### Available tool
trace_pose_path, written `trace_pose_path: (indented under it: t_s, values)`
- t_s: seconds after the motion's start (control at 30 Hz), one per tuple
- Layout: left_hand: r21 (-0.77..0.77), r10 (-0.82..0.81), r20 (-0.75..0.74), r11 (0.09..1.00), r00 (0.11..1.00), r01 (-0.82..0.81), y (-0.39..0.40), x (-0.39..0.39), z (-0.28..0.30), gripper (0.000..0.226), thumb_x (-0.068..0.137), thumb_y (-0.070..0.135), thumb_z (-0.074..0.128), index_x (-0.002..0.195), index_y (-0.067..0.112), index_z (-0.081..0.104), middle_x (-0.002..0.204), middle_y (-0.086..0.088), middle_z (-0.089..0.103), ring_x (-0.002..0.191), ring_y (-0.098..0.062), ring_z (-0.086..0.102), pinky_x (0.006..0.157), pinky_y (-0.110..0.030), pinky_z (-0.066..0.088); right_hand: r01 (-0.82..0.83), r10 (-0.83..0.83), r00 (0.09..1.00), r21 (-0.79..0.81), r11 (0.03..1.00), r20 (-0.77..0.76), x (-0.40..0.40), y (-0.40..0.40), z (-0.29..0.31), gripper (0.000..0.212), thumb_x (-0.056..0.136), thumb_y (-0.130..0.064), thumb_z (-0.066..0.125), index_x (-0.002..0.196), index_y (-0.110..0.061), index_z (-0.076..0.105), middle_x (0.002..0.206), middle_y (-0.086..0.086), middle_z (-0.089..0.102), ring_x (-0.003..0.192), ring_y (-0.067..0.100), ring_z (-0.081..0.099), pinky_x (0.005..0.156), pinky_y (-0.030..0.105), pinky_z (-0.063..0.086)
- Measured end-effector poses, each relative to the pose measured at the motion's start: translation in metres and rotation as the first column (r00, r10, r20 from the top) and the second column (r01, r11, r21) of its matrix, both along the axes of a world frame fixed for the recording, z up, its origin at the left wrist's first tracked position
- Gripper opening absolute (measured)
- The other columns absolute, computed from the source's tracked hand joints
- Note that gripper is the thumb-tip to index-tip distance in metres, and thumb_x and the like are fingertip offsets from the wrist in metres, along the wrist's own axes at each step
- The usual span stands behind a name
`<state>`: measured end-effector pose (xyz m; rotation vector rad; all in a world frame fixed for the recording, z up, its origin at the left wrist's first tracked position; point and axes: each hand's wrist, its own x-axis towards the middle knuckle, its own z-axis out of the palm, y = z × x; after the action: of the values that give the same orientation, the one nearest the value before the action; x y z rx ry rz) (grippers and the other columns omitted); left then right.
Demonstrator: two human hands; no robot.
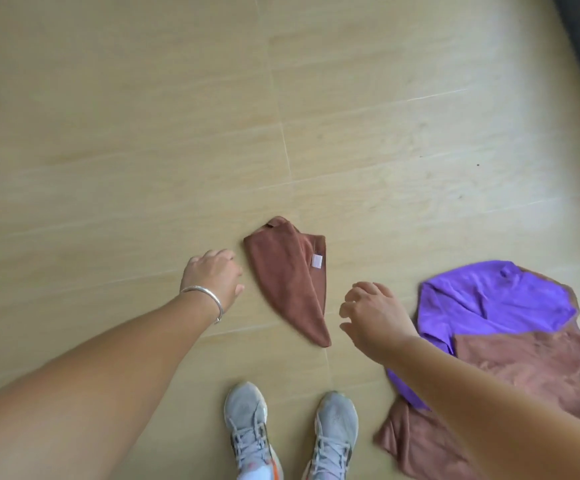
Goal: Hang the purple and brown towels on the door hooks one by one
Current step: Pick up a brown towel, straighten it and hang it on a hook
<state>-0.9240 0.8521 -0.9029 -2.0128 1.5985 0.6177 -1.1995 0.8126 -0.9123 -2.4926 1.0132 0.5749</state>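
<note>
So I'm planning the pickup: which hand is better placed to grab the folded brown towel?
Probably left. The left hand hovers empty beside the folded brown towel; the right hand is near too, slightly farther.

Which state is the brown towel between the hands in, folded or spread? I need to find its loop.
Folded. The brown towel lies on the floor as a narrow tapered wedge with layered edges, a white tag showing.
</note>
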Motion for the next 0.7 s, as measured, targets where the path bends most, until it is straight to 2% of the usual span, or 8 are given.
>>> trace_pose_path:
  t_s: [0.1,0.3,0.4,0.47,0.6,0.7]
  values:
    - [-0.009,0.024,-0.022,1.0,0.999,-0.024,0.005,0.008,-0.052,0.033,0.093,0.043,0.055,0.123,0.035,0.062,0.137,0.008,0.047,0.127,-0.017,0.042,0.099,-0.033,0.037,0.069,-0.07,0.998,-0.059,0.996,-0.01,-0.002,-0.007,-0.051,0.026,0.091,-0.039,0.056,0.11,-0.027,0.069,0.117,-0.006,0.06,0.124,0.019,0.042,0.104,0.031,0.027]
    - [-0.144,0.074,-0.07,0.986,0.995,-0.083,-0.03,0.034,-0.164,0.031,0.094,0.042,0.054,0.123,0.034,0.062,0.134,0.007,0.049,0.125,-0.019,0.043,0.097,-0.036,0.036,0.232,-0.23,0.973,-0.125,0.965,0.026,0.033,-0.04,-0.156,0.024,0.092,-0.034,0.054,0.111,-0.031,0.068,0.121,-0.004,0.059,0.125,0.018,0.041,0.104,0.03,0.026]
    - [-0.284,0.078,-0.101,0.953,0.992,-0.104,-0.074,0.049,-0.216,0.028,0.096,0.042,0.051,0.119,0.034,0.066,0.136,0.007,0.05,0.125,-0.02,0.043,0.096,-0.035,0.037,0.206,-0.199,0.979,-0.197,0.959,0.051,0.054,-0.07,-0.207,0.029,0.092,-0.034,0.054,0.12,-0.031,0.063,0.119,-0.003,0.059,0.124,0.019,0.04,0.104,0.03,0.026]
    - [-0.354,0.066,-0.126,0.929,0.99,-0.107,-0.105,0.059,-0.247,0.028,0.097,0.042,0.05,0.117,0.035,0.067,0.136,0.006,0.05,0.125,-0.02,0.043,0.096,-0.034,0.036,0.203,-0.189,0.979,-0.239,0.95,0.079,0.066,-0.096,-0.234,0.028,0.091,-0.036,0.053,0.117,-0.033,0.063,0.123,-0.004,0.056,0.126,0.017,0.037,0.104,0.03,0.024]
    - [-0.357,-0.027,-0.252,0.932,0.967,-0.066,-0.139,0.07,-0.293,0.028,0.09,0.046,0.06,0.114,0.035,0.069,0.137,0.011,0.049,0.127,-0.015,0.04,0.097,-0.03,0.033,0.116,-0.111,0.993,-0.228,0.967,0.035,0.082,-0.137,-0.272,0.046,0.089,-0.039,0.054,0.134,-0.031,0.051,0.145,-0.001,0.039,0.141,0.018,0.019,0.115,0.033,0.014]
    - [-0.393,-0.138,-0.391,0.919,0.91,-0.03,-0.132,0.069,-0.311,0.025,0.084,0.041,0.07,0.108,0.035,0.072,0.132,0.011,0.052,0.124,-0.014,0.044,0.097,-0.026,0.034,0.031,-0.027,0.999,-0.171,0.985,0.025,0.086,-0.145,-0.286,0.039,0.089,-0.038,0.056,0.127,-0.031,0.056,0.15,-0.003,0.034,0.146,0.019,0.01,0.118,0.034,0.009]
